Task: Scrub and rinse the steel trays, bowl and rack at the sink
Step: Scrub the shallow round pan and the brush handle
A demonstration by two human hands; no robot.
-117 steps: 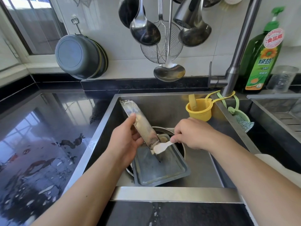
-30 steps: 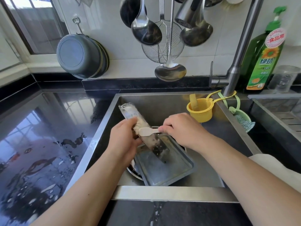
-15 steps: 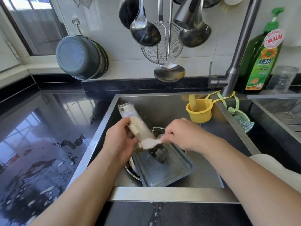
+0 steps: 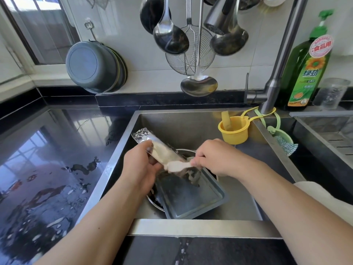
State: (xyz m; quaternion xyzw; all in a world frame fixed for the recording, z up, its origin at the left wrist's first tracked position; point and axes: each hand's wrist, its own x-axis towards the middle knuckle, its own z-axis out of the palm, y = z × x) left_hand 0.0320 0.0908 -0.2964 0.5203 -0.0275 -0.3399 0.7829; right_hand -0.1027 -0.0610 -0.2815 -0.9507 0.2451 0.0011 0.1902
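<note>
Mid-scrub, early in the task by the look of it. Left hand (image 4: 142, 167) grips a narrow steel tray (image 4: 162, 150) tilted on edge over the sink (image 4: 191, 123), thumb on its near face, fingers curled behind. Tray face is covered in white suds, so it is soaped but not rinsed. Right hand (image 4: 215, 157) pinches the handle of a white brush (image 4: 176, 166), fingers curled tight around it, head pressed on the lower part of the tilted tray.

Below the tilted tray, in the sink bottom, a second, wider tray (image 4: 191, 199) lies flat-ish, propped across a round steel bowl (image 4: 152, 199); only the bowl rim shows at the left and behind. The flat tray looks wet and dull, with no clear suds, so I cannot tell whether it is scrubbed yet. Dark residue shows at the low end of the held tray. The rack is not clearly seen; it may be hidden under the trays.

Faucet (image 4: 277, 73) stands at the sink's right back corner, and no water is seen running. So rinsing looks not started for the held tray. Judged left to do: finish scrubbing this tray, rinse it, then the flat tray, bowl and rack.

Yellow cup (image 4: 234, 132) hangs inside the sink at the right back, and a green soap bottle (image 4: 305, 73) stands behind the sink to the right of the faucet. Counter (image 4: 47, 169) left of the sink is wet.
</note>
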